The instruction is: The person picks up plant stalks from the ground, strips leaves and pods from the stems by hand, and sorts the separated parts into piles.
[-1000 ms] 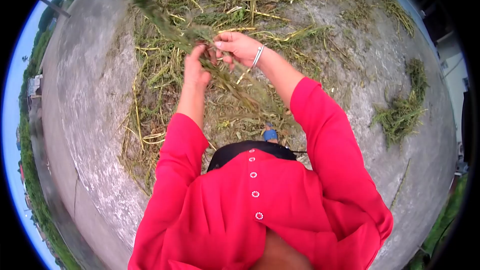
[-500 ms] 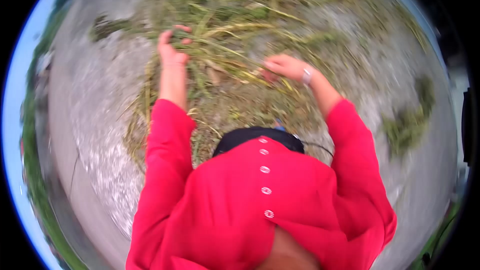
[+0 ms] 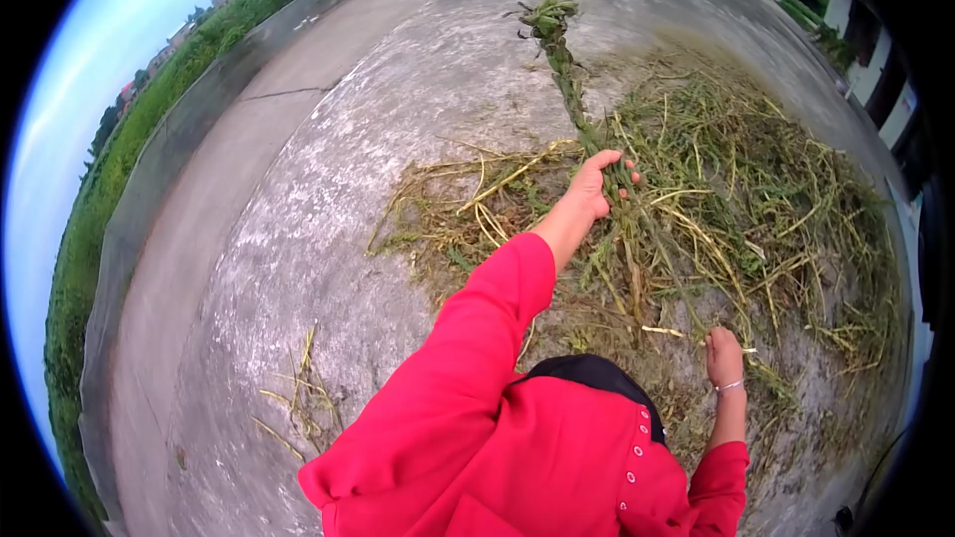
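Observation:
My left hand (image 3: 595,185) is closed around a long bundle of green stalks (image 3: 567,80), held out in front of me. The bundle's far part looks twisted or braided tightly and ends in a leafy knob; loose stems fan out from the near side of my grip. Closer to my body on the right, my right hand (image 3: 723,356) is closed, with a bracelet at its wrist. A thin pale stalk (image 3: 665,331) shows beside its fingers, and stems run from the bundle towards it. What lies inside those fingers is hidden.
A spread heap of cut green and yellow stalks (image 3: 766,199) covers the concrete ground (image 3: 279,288) ahead and right. A few loose stems (image 3: 306,393) lie at the lower left. Beyond a low edge (image 3: 149,229) on the left grows greenery. Pale building parts (image 3: 885,65) stand at far right.
My view has swung left and up. My left hand, whose fingers were spread at the stalks, is now closed around the bundle. My right hand has drawn back towards my right side.

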Motion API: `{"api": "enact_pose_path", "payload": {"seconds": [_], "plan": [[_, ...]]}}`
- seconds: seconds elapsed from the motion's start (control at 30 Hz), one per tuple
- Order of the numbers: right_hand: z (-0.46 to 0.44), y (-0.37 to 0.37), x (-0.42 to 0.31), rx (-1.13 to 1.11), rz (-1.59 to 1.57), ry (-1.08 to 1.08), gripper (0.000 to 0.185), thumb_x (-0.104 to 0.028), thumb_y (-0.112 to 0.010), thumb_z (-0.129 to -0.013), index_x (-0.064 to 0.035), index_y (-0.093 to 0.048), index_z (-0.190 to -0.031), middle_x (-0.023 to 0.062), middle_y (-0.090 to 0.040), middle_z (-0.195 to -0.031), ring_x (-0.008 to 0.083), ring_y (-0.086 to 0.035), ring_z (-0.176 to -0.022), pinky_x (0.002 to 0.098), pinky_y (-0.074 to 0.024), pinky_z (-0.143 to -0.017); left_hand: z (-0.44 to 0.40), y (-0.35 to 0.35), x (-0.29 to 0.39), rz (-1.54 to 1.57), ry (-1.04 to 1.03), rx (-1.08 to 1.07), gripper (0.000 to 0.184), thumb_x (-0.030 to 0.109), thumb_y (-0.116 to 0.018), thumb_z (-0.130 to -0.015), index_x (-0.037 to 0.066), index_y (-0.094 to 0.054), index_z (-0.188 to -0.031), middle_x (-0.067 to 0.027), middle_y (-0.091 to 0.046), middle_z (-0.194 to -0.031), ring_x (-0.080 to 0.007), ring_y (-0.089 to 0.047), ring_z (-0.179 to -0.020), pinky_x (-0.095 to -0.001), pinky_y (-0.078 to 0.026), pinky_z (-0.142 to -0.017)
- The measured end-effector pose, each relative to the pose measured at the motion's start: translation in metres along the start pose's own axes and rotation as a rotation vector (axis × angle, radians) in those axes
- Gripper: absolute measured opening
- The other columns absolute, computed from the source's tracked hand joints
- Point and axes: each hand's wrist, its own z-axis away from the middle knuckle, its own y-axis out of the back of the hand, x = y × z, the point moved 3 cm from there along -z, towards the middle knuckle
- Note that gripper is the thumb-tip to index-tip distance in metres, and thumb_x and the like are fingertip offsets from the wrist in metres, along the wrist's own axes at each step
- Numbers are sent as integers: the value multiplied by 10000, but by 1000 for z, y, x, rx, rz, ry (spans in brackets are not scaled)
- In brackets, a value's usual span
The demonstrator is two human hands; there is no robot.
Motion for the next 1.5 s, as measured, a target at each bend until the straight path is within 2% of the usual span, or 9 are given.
{"api": "enact_pose_path", "payload": {"seconds": [0.43,0.6,0.77,0.97,1.03,1.1,1.23,1.33,1.5], "plan": [[-33,-17,3,85,240,-378,183,-248,-532,-837,-78,-496,-782,151,-566,-734,361,-547,-694,450,-417,-566,33,36,37,-56,-105,-31,236,182,-589,-776,130,-525,-997,-83,-623,-843,-214,-625,-781,-294,-439,-482],[9,13,36,319,21,-866,242,-313,-540,-831,-72,-514,-830,184,-561,-739,383,-526,-710,442,-407,-607,16,71,41,-45,-60,97,303,143,-601,-756,101,-499,-1038,-103,-605,-947,-240,-597,-866,-299,-433,-528],[100,34,43,691,-266,-936,331,-344,-584,-808,-38,-522,-697,91,-470,-581,162,-397,-533,334,-362,-521,-22,88,19,-209,-48,132,199,201,-547,-774,69,-540,-922,-58,-588,-791,-179,-521,-667,-299,-387,-529],[229,50,-5,1042,-217,-1190,270,-302,-577,-798,-34,-608,-779,121,-581,-705,238,-552,-639,349,-433,-608,-36,95,-24,-84,96,198,97,134,-550,-754,64,-502,-707,-45,-490,-654,-167,-457,-624,-307,-403,-579],[272,38,-14,1323,-770,-1310,167,-232,-549,-848,-69,-578,-826,52,-560,-664,199,-554,-626,371,-477,-613,-32,93,-35,-64,94,249,139,186,-541,-763,77,-503,-686,-48,-505,-659,-176,-473,-643,-336,-417,-622],[312,36,-22,1787,-1103,-1018,145,-212,-504,-885,-89,-536,-817,23,-523,-658,150,-517,-594,396,-498,-598,-26,77,-53,-137,83,253,195,241,-527,-774,86,-501,-659,-50,-513,-658,-200,-494,-679,-383,-420,-690],[378,27,-62,2163,-1451,-341,148,-226,-460,-908,-105,-488,-828,20,-515,-685,168,-525,-616,519,-493,-668,11,53,-85,-351,167,214,290,338,-501,-821,49,-502,-796,-125,-516,-898,-289,-470,-914,-525,-337,-905],[437,1,-92,2300,-1343,-205,136,-235,-463,-901,-110,-489,-855,35,-523,-685,201,-536,-650,566,-464,-724,58,15,-131,-216,425,354,449,405,-509,-833,21,-458,-1059,-184,-412,-1192,-349,-360,-1127,-579,-217,-1010],[519,-5,-173,2291,-1256,-864,87,-185,-499,-895,-102,-494,-871,45,-552,-820,154,-499,-620,435,-483,-652,59,-11,-192,-88,794,84,820,508,-518,-814,49,-130,-1372,-178,-161,-1423,-383,-107,-1311,-658,-123,-1005]]}}
